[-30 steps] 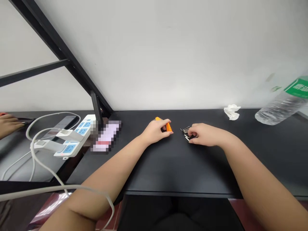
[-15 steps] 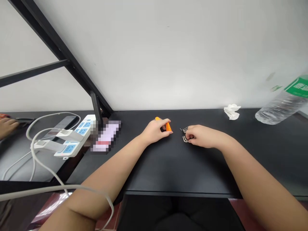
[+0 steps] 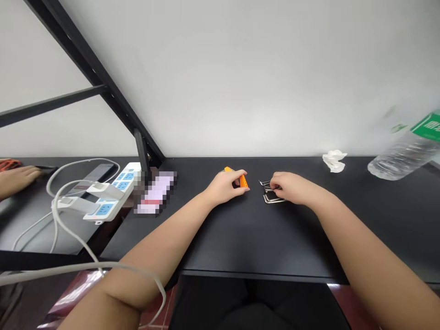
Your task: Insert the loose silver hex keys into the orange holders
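My left hand (image 3: 222, 188) is closed round an orange hex key holder (image 3: 244, 182), thumb and fingers on its two sides. A row of small holes shows along its near face, and my fingers hide part of it. To the right, my right hand (image 3: 292, 187) is low over the table with fingertips pinched on a hex key, mostly covered by the fingers. Several L-shaped metal hex keys (image 3: 266, 200) lie beside and under that hand, their bent ends pointing left. A gap of bare table separates the two hands.
A blurred phone-like item (image 3: 156, 195) and a white power strip (image 3: 115, 192) with cables (image 3: 55, 220) are at the left. Crumpled tissue (image 3: 334, 161) and a water bottle (image 3: 400, 158) stand at the right. Another person's hand (image 3: 20, 180) shows at far left.
My right hand has shifted slightly up and right, uncovering more of the hex keys. My left hand keeps its hold on the orange holder. The other person's hand has come further into view.
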`<state>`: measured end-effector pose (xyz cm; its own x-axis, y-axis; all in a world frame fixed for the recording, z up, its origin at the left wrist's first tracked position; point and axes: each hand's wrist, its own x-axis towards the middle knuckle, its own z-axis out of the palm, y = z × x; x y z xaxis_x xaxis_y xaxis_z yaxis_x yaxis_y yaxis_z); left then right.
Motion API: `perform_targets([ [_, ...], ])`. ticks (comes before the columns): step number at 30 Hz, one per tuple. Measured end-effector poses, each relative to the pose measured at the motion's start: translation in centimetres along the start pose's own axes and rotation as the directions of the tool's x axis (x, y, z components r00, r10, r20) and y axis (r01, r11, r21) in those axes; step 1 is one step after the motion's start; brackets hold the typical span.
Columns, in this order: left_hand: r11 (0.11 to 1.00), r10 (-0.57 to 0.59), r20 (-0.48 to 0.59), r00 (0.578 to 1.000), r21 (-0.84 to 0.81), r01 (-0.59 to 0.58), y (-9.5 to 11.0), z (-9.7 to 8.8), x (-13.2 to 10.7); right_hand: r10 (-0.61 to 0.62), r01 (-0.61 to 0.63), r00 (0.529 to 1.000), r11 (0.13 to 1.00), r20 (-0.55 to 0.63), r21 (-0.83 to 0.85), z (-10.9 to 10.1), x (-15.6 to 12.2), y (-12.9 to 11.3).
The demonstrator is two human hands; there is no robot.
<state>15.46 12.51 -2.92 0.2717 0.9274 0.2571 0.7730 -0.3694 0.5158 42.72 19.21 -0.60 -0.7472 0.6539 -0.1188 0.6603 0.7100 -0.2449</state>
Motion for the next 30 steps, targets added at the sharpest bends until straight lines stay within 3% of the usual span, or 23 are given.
perform_targets([
  [6, 1.0, -0.008, 0.008, 1.0, -0.002, 0.008, 0.1, 0.0, 0.0, 0.051, -0.043, 0.997, 0.99, 0.052, -0.133, -0.8, -0.9, -1.0],
  [19, 1.0, 0.0, 0.016, 1.0, 0.015, 0.0, 0.0, -0.1, 0.1, 0.071, -0.06, 0.996, 0.983, 0.059, -0.176, -1.2, -1.1, -1.7],
  [26, 1.0, 0.001, 0.008, 1.0, 0.006, -0.001, 0.1, 0.0, 0.0, 0.052, -0.053, 0.998, 0.998, -0.018, -0.027, -1.5, -1.3, -1.1],
  [30, 1.0, -0.004, 0.013, 1.0, -0.009, 0.004, 0.1, 0.0, 0.0, 0.102, -0.104, 0.995, 0.99, 0.019, 0.092, -1.9, -1.7, -0.5],
])
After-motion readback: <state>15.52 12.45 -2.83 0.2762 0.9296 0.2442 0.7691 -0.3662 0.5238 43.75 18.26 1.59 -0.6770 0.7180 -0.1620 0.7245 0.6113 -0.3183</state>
